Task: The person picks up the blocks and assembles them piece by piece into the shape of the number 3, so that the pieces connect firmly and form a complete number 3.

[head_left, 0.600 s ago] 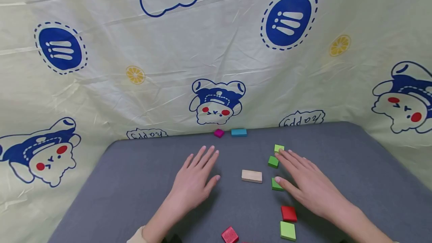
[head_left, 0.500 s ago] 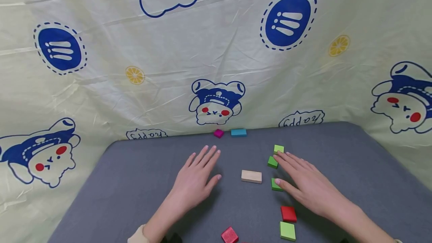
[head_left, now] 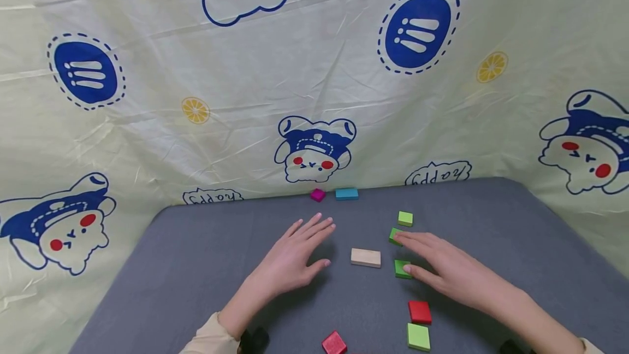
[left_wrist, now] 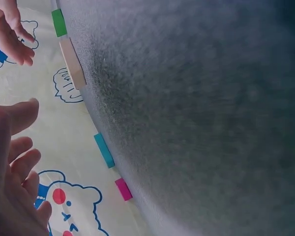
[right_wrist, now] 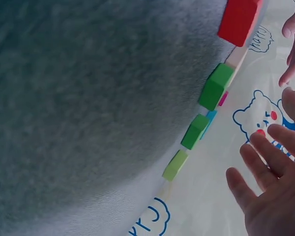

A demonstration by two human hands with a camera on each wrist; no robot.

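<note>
My left hand (head_left: 290, 258) hovers above the table, fingers extended and holding nothing, left of a pale wooden block (head_left: 366, 257). On the other side of that block, my right hand (head_left: 447, 266) is also raised with straight fingers. In the head view its fingertips overlap a green block (head_left: 395, 236) and its thumb overlaps another green block (head_left: 402, 269). The right wrist view shows the hand apart from both, with a gap to the green block (right_wrist: 216, 87). A light green block (head_left: 405, 218) lies just beyond the right fingers.
At the far edge sit a magenta block (head_left: 318, 195) and a blue block (head_left: 346, 194). Nearer are a red block (head_left: 420, 312), a light green block (head_left: 418, 337) and a pinkish-red block (head_left: 334, 342). A printed cloth (head_left: 236, 141) hangs behind the grey table (head_left: 196, 266).
My left hand has shifted right toward the wooden block. The right fingers have drawn slightly nearer, uncovering the far light green block. The blocks have not moved.
</note>
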